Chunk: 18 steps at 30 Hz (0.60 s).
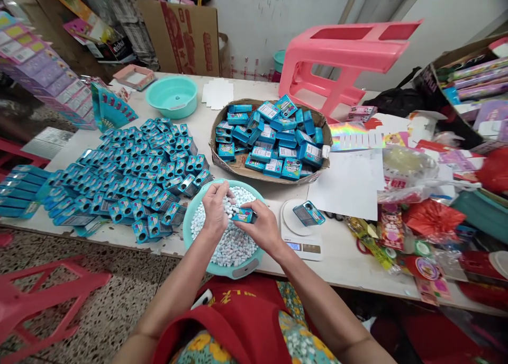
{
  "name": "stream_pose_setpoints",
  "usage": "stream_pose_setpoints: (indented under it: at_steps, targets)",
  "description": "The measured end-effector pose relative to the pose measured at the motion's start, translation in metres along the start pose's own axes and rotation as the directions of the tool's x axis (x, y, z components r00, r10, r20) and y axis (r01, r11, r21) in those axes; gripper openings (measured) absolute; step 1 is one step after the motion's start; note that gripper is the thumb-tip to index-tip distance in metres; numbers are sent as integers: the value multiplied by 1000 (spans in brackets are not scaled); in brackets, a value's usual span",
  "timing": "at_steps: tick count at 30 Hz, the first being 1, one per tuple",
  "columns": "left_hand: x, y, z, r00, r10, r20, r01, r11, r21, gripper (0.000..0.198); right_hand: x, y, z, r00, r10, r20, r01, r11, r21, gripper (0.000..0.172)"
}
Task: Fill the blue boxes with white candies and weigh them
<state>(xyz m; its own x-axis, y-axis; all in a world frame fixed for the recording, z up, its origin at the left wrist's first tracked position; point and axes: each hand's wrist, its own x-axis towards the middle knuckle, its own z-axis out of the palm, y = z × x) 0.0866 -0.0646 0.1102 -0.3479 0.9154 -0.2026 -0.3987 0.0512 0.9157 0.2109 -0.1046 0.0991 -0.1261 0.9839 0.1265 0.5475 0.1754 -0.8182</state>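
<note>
Right hand (264, 225) grips a small blue "Caramelo" carton (243, 215) by its end, just beside the left hand (215, 208). Left hand is curled, apparently around pale candies (234, 247); the teal basin (187, 224) lies beneath both hands. Carton judged light, smooth, easily dented; hold lightly by opposite edges.

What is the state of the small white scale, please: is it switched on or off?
The scale is on: its small display glows blue and shows digits.
</note>
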Motion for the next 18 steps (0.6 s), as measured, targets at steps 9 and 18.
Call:
stream_pose_setpoints:
  at_steps: [9,18]
  targets:
    - [2,1,1,999,36,17,-36,999,-2,28,3,0,-1,1000,-17,20,17,1000,5,28]
    - [-4,0,4,998,33,45,-33,999,2,28,2,-2,-5,1000,-10,-3,10,1000,-7,26]
